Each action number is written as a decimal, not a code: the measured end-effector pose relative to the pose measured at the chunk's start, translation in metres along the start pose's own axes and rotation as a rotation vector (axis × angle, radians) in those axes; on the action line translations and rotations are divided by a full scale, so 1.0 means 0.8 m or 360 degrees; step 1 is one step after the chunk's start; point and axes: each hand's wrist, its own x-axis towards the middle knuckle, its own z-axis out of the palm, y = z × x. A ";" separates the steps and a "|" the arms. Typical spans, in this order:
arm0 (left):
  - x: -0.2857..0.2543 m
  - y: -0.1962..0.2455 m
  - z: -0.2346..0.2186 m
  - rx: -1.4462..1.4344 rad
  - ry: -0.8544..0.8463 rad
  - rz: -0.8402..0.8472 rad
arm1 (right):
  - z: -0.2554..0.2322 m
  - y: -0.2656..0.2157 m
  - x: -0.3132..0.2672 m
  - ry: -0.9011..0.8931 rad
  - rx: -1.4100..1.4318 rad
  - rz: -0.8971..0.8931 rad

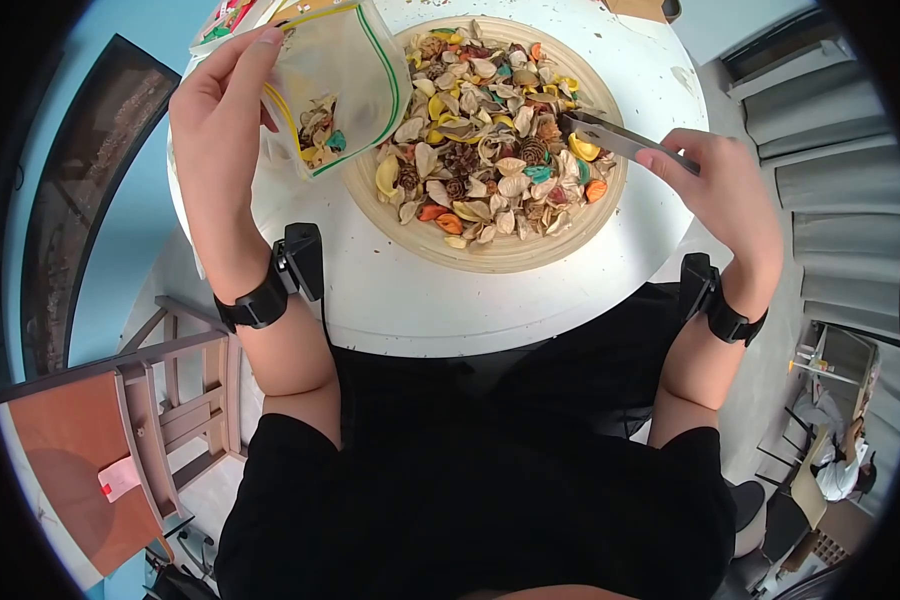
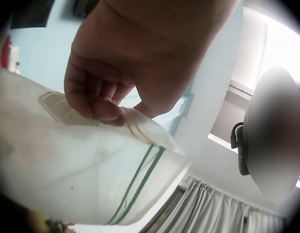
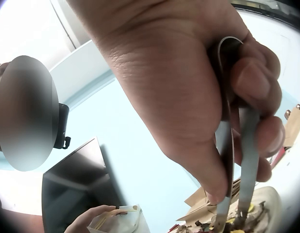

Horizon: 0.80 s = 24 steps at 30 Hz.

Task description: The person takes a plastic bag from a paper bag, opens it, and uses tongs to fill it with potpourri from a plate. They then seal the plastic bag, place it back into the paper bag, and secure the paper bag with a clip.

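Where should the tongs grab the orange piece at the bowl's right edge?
Pinch the orange piece across its rounded sides, coming from above right where the tongs already point. It lies on top of the pile by the bowl rim, uncovered.

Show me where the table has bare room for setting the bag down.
Bare tabletop lies between the bowl and the near edge, beside the left hand holding the bag. A narrower strip runs under the right hand gripping tongs. The far edge looks crowded.

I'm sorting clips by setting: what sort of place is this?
Probably an indoor room in a home or office: a round white table holding a bowl of potpourri, a wooden chair beside it, and grey curtains at the side.
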 end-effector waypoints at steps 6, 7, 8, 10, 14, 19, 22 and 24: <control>0.001 -0.001 0.000 -0.0007 -0.0009 -0.0002 | -0.005 0.002 0.001 0.0202 0.0143 -0.0175; 0.001 0.000 0.000 -0.0014 -0.0019 -0.0007 | -0.006 -0.001 0.002 0.0266 0.0213 -0.0232; 0.000 0.000 0.000 -0.0010 -0.0035 0.0001 | -0.007 -0.006 0.003 0.0330 0.0283 -0.0287; -0.001 0.001 0.002 0.0000 -0.0072 0.0022 | -0.003 -0.022 0.003 0.0460 0.0397 -0.0412; -0.003 0.002 0.008 -0.0001 -0.0080 0.0044 | 0.022 -0.074 0.010 0.0580 0.0534 -0.0655; -0.004 0.001 0.007 -0.0021 -0.0070 0.0046 | 0.036 -0.106 0.016 0.0532 0.0405 -0.0771; -0.005 -0.001 0.004 -0.0044 -0.0050 0.0032 | 0.032 -0.104 0.017 0.0619 0.0569 -0.0733; -0.005 -0.001 0.003 -0.0053 -0.0046 0.0030 | 0.025 -0.092 0.020 0.0692 0.0673 -0.0673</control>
